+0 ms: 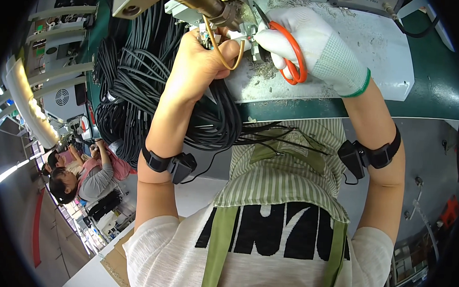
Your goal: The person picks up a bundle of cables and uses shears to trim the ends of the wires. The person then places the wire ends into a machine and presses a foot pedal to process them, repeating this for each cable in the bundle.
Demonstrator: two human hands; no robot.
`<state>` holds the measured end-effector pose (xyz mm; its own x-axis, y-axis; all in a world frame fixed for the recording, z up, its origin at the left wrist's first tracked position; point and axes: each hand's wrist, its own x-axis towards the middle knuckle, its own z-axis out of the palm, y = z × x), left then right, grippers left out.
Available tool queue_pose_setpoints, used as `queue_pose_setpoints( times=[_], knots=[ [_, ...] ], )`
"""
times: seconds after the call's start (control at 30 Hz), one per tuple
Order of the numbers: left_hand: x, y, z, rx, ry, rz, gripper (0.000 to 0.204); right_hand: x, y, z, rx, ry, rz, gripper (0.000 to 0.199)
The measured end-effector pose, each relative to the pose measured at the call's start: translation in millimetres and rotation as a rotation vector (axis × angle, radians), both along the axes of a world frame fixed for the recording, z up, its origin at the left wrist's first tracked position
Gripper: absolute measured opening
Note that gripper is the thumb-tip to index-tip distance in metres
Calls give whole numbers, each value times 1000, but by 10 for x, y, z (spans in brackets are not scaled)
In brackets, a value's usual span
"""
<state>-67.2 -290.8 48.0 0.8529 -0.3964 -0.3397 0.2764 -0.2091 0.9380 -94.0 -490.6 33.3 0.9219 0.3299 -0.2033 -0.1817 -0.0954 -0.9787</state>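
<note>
My right hand (299,39), in a white knit glove with a green cuff, is closed with red-handled scissors (298,57) hooked in it. The dark blades (261,13) point up and away to the left. Its fingertips pinch close to a small metal fixture (256,54) under the machine head (234,14). My bare left hand (202,59) is closed at the left of that fixture, its fingertips meeting the right hand's. Something small and partly red shows between the fingertips, too small to name. A curved brass-coloured tube (218,47) crosses in front of the left fingers and hides part of their grip.
Bundles of black cables (140,79) lie left of my left arm, some hanging over the table's front edge. Small scraps (265,69) litter the white sheet (389,63) on the green table (433,95). A grey box (363,2) stands at the back right. Other people (86,181) sit at far left.
</note>
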Motion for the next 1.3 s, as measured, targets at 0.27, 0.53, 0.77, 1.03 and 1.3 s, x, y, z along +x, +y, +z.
queue_pose_setpoints(
  times=[0.27, 0.53, 0.77, 1.03, 1.3],
  knots=[
    [-81, 20, 18, 105, -214, -57, 19, 4, -6, -58, 77, 53, 17, 28],
    [-140, 27, -46, 98, -337, -37, 26, 51, 4, -72, 108, -115, 81, 28],
    [-119, -3, -33, 92, -294, -23, 19, 25, -31, -19, 111, 8, 42, 29],
    [-144, 12, -103, -149, 7, 68, 9, -38, -34, -53, 53, -56, -17, 32],
    [-149, -92, -131, -111, -15, 99, 20, -79, -95, -133, 237, -49, -196, 26]
  ],
)
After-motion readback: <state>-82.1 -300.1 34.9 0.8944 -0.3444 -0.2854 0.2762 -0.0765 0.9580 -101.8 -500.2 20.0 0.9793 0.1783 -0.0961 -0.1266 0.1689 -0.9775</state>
